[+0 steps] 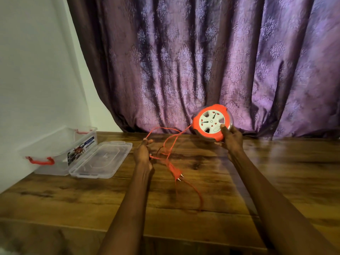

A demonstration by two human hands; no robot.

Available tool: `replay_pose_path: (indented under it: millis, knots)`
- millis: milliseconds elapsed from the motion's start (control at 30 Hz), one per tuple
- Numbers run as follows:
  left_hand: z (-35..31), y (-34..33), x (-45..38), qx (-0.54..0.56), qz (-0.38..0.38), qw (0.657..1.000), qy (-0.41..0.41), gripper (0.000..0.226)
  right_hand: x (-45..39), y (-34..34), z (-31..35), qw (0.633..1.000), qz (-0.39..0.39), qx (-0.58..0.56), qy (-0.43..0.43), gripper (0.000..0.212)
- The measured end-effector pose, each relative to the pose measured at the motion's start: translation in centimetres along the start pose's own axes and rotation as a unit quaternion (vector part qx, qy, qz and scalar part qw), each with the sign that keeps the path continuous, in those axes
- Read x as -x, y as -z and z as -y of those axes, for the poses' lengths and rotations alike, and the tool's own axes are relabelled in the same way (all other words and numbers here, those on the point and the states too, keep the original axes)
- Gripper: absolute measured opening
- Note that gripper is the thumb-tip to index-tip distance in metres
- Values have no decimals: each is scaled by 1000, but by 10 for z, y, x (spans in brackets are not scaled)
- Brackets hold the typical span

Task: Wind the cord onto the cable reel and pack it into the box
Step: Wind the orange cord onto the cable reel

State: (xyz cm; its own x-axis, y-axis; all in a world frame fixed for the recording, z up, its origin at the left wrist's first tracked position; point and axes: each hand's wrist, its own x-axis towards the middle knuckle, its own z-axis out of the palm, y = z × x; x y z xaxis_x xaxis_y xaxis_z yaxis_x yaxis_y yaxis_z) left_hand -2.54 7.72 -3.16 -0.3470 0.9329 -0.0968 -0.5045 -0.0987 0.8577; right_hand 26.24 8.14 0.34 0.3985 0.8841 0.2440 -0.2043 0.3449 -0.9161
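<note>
Indoors, wooden table, purple curtain

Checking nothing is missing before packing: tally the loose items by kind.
Round orange-and-white plastic cable reel: 1
Thin orange cord with plug: 1
Clear plastic box with red handles: 1
Clear plastic lid: 1
Total: 4

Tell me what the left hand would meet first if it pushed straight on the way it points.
Probably the curtain. The left hand, its grip pinching the cord, points away over bare table toward the curtain's hem; nothing else shows in that line, though depth is unclear.
</note>
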Motion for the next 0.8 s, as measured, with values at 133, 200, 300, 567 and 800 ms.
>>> replay_pose_path:
  millis: [133, 200, 300, 567, 800]
  knots:
    - [-4, 2, -2, -26, 2, 999, -29, 25, -5, 5, 2, 1000, -17, -1, -3, 39]
    - [0, 2, -4, -63, 15, 996, -64, 26, -6, 7, 4, 1000, 7, 12, -5, 37]
    - [0, 3, -6, -154, -8, 978, -143, 24, -5, 4, 11, 998, 35, 48, 16, 34]
    - [4, 14, -6, -463, -70, 843, -264, 36, 7, 5, 13, 992, 115, 27, -54, 17]
    - [-1, 1, 17, -425, -15, 755, -499, 27, 19, 12, -1, 978, 180, 12, -106, 19]
